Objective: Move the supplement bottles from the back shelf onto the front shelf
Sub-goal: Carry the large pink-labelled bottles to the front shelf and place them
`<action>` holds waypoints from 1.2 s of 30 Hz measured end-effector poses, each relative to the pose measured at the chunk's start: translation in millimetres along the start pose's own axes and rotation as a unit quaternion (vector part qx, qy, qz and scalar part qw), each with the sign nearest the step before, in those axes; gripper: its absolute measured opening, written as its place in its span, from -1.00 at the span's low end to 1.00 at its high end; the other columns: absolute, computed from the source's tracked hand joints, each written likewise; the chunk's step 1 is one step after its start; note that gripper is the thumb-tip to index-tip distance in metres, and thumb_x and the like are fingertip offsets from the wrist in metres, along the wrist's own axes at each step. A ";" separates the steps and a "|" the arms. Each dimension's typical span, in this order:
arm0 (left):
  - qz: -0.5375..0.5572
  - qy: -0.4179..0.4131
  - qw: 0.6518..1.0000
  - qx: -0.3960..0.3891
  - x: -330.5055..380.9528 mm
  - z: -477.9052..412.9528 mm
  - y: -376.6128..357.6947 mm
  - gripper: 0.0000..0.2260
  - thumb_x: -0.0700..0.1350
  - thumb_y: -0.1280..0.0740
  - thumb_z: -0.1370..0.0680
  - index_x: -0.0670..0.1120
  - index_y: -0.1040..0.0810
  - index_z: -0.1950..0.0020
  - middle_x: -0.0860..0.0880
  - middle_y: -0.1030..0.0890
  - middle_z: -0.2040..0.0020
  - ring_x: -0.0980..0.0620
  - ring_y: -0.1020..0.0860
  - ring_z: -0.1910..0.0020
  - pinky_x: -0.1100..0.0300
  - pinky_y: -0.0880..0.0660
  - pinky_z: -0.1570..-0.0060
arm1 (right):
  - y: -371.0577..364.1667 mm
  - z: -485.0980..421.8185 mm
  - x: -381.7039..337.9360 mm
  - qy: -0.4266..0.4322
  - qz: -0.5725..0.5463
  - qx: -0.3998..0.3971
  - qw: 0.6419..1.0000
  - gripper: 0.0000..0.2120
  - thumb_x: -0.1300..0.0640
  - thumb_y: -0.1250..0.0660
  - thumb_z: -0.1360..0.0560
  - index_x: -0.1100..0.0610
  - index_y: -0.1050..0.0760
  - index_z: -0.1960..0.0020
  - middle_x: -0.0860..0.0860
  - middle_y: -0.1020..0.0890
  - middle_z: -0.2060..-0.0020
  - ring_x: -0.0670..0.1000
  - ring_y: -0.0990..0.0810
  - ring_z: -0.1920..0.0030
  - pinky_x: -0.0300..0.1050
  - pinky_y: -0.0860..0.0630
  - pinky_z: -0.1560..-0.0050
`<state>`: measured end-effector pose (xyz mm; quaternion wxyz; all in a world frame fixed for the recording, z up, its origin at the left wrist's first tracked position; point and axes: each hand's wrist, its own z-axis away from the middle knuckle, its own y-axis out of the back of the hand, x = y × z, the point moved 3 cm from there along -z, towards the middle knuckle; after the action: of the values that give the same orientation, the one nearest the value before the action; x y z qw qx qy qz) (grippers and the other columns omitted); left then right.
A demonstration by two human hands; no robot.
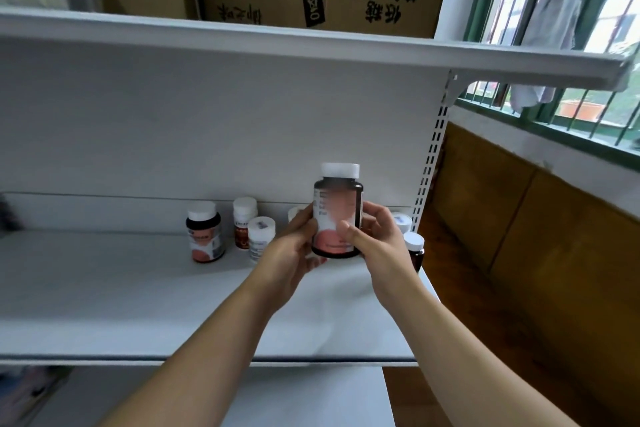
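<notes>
Both hands on one item: a dark plastic supplement bottle with a white cap and a pink-and-white label point(337, 215), upright, lifted off the white metal shelf point(104, 288) and held above its right-hand part. My left hand point(294, 246) wraps the bottle's left side with fingers curled behind it. My right hand point(374, 243) grips the other side, thumb pressed flat on the label front. I read the two-handed hold as steadying the bottle with the label facing me. The print is too blurred to read. The other stock stands along the back panel: a matching dark bottle with a pink label point(204, 236), a slim reddish-brown bottle with a white cap point(244, 222), a squat white bottle point(260, 239) just in front of that, and a brown white-capped bottle point(415, 251) at the shelf's right end, close to my right wrist. More white caps are partly hidden behind the hands. My judgement is that this one is being carried forward and has not yet been set down. Which ledge counts as the front shelf I cannot tell. Main risk: my wrist nudging the end bottle off the open side.
</notes>
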<state>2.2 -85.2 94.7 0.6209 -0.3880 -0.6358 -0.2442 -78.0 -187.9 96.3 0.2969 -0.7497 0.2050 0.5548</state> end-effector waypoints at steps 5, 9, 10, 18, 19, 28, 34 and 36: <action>-0.022 -0.047 0.999 0.007 8.1 7.3 2.3 -0.52 -0.07 -0.34 -0.36 0.14 -0.44 -0.28 -0.04 -0.58 -0.18 -0.03 -0.55 -0.15 0.03 -0.41 -0.11 | 3.5 4.0 -1.3 -0.061 -0.103 -0.070 0.990 -0.57 0.11 -0.33 -0.39 0.19 -0.45 -0.24 0.19 -0.61 -0.10 0.15 -0.61 -0.07 0.03 -0.54 -0.12; -0.045 -0.056 0.997 0.015 12.8 10.9 0.0 -0.45 0.00 -0.44 -0.26 0.12 -0.46 -0.25 -0.01 -0.61 -0.10 0.05 -0.55 -0.05 0.16 -0.38 0.04 | -1.7 8.3 0.0 -0.074 -0.179 -0.085 0.977 -0.68 0.15 -0.21 -0.48 0.24 -0.41 -0.20 0.21 -0.61 -0.07 0.18 -0.61 -0.04 0.06 -0.58 -0.07; -0.046 -0.060 0.997 0.018 13.1 11.2 -0.7 -0.48 -0.02 -0.46 -0.28 0.09 -0.48 -0.24 0.01 -0.63 -0.05 0.09 -0.57 0.00 0.20 -0.40 0.08 | -2.9 8.5 0.3 -0.072 -0.181 -0.076 0.978 -0.73 0.18 -0.18 -0.51 0.25 -0.40 -0.18 0.22 -0.60 -0.06 0.19 -0.60 -0.03 0.08 -0.57 -0.07; -0.040 -0.115 0.990 0.068 24.9 22.3 2.3 -0.50 -0.23 -0.48 -0.36 0.05 -0.44 -0.24 -0.05 -0.61 -0.08 0.17 -0.61 0.06 0.29 -0.53 0.07 | -14.2 9.6 -7.7 -0.052 -0.144 -0.103 0.983 -0.70 0.08 -0.30 -0.38 0.22 -0.55 -0.04 0.17 -0.67 0.05 0.15 -0.63 0.01 0.01 -0.57 -0.08; -0.027 -0.108 0.992 0.061 26.5 23.5 4.0 -0.55 -0.20 -0.44 -0.40 0.05 -0.45 -0.24 -0.09 -0.60 -0.11 0.10 -0.60 0.01 0.23 -0.52 0.02 | -15.2 10.5 -7.9 -0.055 -0.156 -0.112 0.980 -0.66 0.07 -0.28 -0.37 0.22 -0.54 -0.06 0.16 -0.67 0.04 0.12 -0.64 0.02 -0.02 -0.58 -0.07; -0.034 -0.055 0.995 0.074 23.8 28.4 5.3 -0.82 -0.19 -0.33 -0.50 0.03 -0.52 -0.06 0.00 -0.62 -0.04 -0.01 -0.56 -0.05 0.10 -0.44 -0.08 | -18.9 13.1 -2.9 -0.052 -0.151 -0.041 0.986 -0.88 0.20 -0.17 -0.56 0.19 -0.43 0.12 0.10 -0.64 0.18 0.06 -0.60 0.12 0.06 -0.51 -0.13; -0.037 -0.121 0.985 0.115 29.0 29.9 3.5 -0.66 -0.27 -0.40 -0.43 -0.07 -0.46 -0.17 0.02 -0.58 0.00 0.15 -0.56 0.08 0.26 -0.52 -0.01 | -22.9 13.4 -4.4 -0.044 -0.157 -0.077 0.984 -0.78 0.12 -0.28 -0.43 0.24 -0.52 0.02 0.11 -0.67 0.17 0.06 -0.64 0.14 -0.07 -0.62 0.03; -0.005 -0.095 0.991 0.094 30.5 29.8 5.2 -0.76 -0.24 -0.33 -0.49 0.01 -0.49 -0.10 0.03 -0.58 0.01 0.06 -0.54 0.02 0.10 -0.47 -0.10 | -21.1 11.8 -4.6 -0.063 -0.169 -0.069 0.981 -0.72 0.09 -0.24 -0.47 0.27 -0.52 -0.06 0.15 -0.66 0.09 0.08 -0.64 0.07 -0.03 -0.59 -0.05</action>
<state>-9.4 -52.8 120.4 0.5905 -0.3461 -0.7139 -0.1481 -74.3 -164.4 102.9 0.3465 -0.7559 0.0179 0.5552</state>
